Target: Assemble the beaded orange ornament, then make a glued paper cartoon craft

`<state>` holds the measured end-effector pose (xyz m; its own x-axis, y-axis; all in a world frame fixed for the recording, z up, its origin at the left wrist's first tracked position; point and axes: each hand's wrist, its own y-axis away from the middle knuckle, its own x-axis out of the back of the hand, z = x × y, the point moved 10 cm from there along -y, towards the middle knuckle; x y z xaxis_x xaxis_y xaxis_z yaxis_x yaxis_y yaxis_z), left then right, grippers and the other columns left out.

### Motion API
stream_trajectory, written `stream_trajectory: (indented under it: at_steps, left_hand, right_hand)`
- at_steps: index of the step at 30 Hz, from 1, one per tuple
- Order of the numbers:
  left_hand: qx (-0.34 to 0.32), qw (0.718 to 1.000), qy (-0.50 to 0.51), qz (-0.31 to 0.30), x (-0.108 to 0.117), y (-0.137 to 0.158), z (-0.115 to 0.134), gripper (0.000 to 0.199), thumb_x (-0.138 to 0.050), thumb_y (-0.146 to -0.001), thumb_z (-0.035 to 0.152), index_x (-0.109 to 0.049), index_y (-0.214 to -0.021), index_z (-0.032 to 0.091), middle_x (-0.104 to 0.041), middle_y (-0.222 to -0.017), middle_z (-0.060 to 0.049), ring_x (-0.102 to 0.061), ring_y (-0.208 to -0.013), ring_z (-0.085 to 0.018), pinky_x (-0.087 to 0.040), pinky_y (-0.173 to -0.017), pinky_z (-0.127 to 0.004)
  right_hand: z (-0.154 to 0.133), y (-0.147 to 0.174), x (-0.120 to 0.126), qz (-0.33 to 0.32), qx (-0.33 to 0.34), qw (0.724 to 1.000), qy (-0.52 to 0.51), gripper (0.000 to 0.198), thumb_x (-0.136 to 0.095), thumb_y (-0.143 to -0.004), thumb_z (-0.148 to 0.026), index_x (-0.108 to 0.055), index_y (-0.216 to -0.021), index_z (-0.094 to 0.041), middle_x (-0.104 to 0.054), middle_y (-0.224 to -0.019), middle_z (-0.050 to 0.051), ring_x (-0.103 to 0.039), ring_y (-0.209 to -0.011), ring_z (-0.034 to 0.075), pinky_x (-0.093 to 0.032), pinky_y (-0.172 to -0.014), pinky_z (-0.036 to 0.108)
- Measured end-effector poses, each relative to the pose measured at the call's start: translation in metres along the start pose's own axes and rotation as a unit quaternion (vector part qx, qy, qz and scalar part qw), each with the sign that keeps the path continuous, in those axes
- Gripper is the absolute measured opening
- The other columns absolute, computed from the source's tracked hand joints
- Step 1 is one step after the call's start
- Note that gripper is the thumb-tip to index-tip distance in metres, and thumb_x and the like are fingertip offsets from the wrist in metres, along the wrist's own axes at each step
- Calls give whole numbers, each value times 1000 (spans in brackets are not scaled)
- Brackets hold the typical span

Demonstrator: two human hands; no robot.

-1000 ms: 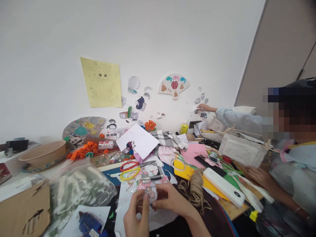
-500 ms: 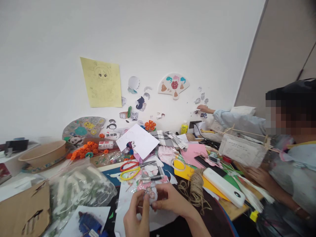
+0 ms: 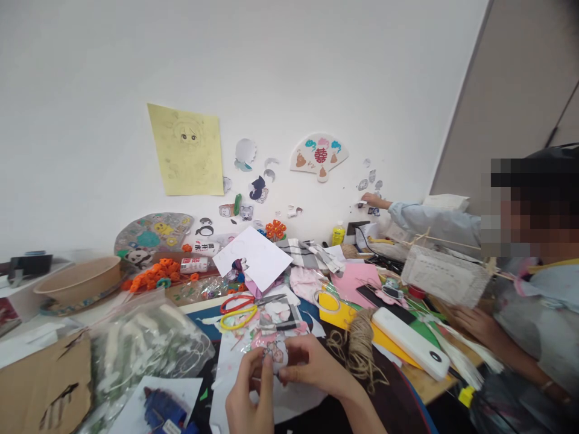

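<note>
Between the fingertips of both hands is a small paper cutout (image 3: 276, 351) with a drawn cartoon figure. My left hand (image 3: 253, 386) pinches its left edge, thumb in front. My right hand (image 3: 312, 369) grips the right edge between thumb and fingers. Beneath them lies a white paper sheet (image 3: 224, 386) with scraps on it. Just beyond the hands are scissors with red and yellow handles (image 3: 237, 316) and a piece of black-and-white checked material (image 3: 280, 319). A bundle of jute twine (image 3: 359, 343) lies to the right of my right hand.
At left are a clear bag (image 3: 145, 337), a cardboard piece (image 3: 45, 386) and a blue tool (image 3: 165, 410). A white oblong device (image 3: 409, 343) lies to the right. A co-worker's hand (image 3: 375, 201) touches cutouts on the wall. Orange yarn pieces (image 3: 156, 276) sit behind.
Both of my hands hold the cutout in nearly the same place. The co-worker's head has shifted slightly; their hand stays at the wall.
</note>
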<state>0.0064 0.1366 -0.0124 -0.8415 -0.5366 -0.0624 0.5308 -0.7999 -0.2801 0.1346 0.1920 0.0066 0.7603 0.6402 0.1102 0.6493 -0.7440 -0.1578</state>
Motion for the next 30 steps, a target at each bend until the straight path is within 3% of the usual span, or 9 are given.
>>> stream_trajectory:
  at_steps: [17, 22, 26, 28, 30]
  left_hand:
    - [0, 1000, -4, 3, 1, 0, -1, 51, -65, -77, 64, -64, -99, 18, -72, -82, -5, -67, -76, -20, -50, -62, -24]
    - [3, 1000, 2, 30, 9, -1, -1, 53, -66, -76, 65, -64, -100, 18, -73, -86, -7, -65, -71, -19, -51, -62, -26]
    - [7, 999, 17, 45, 11, 0, 1, 56, -67, -75, 66, -65, -102, 17, -73, -84, -7, -66, -70, -20, -52, -60, -26]
    - [11, 999, 9, 48, 11, 0, 1, 58, -67, -74, 67, -66, -104, 17, -73, -84, -8, -67, -72, -21, -52, -59, -27]
    - [17, 998, -3, 56, 11, 1, 0, 60, -66, -74, 69, -67, -103, 17, -73, -84, -8, -67, -72, -21, -53, -59, -27]
  right_hand:
    - [2, -1, 0, 1, -3, 999, -34, 39, -82, -73, -49, -71, -85, -14, -64, -73, 1, -60, -68, 15, -47, -68, 26]
    - [-3, -1, 8, 42, 16, 997, -64, 47, -81, -74, -49, -72, -105, -15, -68, -81, 4, -63, -70, 15, -49, -63, 25]
    - [-14, 17, 49, 142, 21, 990, 4, 41, -70, -85, -50, -72, -108, -17, -70, -84, 6, -65, -76, 17, -50, -67, 27]
    - [-20, 30, 93, 227, 18, 971, 78, 40, -67, -85, -51, -73, -105, -17, -72, -83, 6, -66, -76, 19, -52, -70, 30]
    - [-24, 41, 150, 313, -1, 930, 191, 40, -60, -89, -49, -73, -108, -16, -74, -85, 7, -68, -79, 21, -54, -75, 33]
